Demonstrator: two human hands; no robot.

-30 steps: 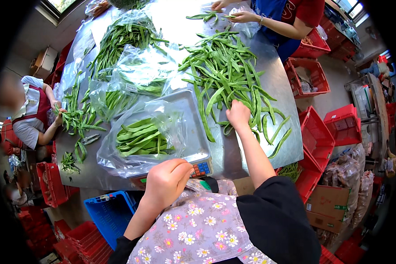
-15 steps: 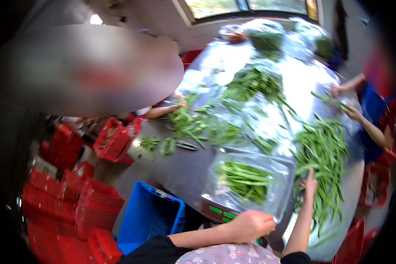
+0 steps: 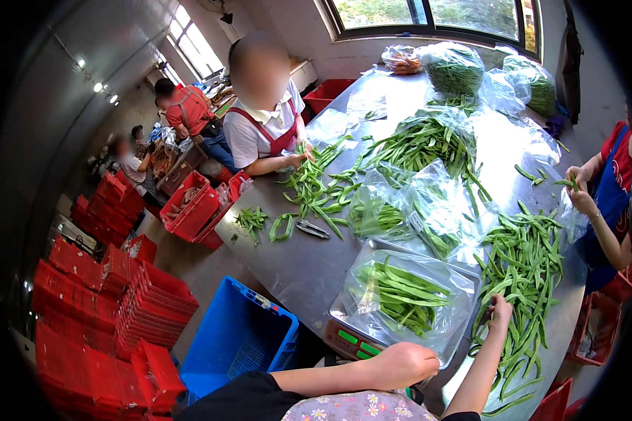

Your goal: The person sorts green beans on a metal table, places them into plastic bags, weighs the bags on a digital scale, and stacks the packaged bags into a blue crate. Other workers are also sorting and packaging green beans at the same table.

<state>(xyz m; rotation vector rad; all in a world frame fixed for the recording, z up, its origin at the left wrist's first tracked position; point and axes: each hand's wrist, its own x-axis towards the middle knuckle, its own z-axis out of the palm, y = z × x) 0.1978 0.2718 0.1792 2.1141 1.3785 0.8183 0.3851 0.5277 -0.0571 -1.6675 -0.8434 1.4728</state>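
My left hand [image 3: 406, 365] is closed in a fist at the near edge of the scale, beside the clear plastic bag [image 3: 456, 309]. Whatever its fingers may hold is hidden. Several long flat green beans [image 3: 409, 295] lie in the bag, which rests on the metal tray of the weighing scale [image 3: 344, 340]. My right hand [image 3: 500, 313] is at the left side of a big loose heap of flat green beans [image 3: 523, 259]. Its fingers are curled in, and I cannot make out what is between them.
Filled bags of beans [image 3: 432, 140] cover the table's middle. A folding knife [image 3: 312, 229] lies near a bean pile [image 3: 312, 186], where a co-worker's hands are busy. Another co-worker [image 3: 607, 203] handles beans at right. A blue crate [image 3: 242, 337] and stacked red crates [image 3: 154, 305] stand left.
My view has shifted and become sharper. The fingers of my right hand, stretched over the heap before, are now curled in. The right co-worker's hands have come closer together. My left hand stays closed.
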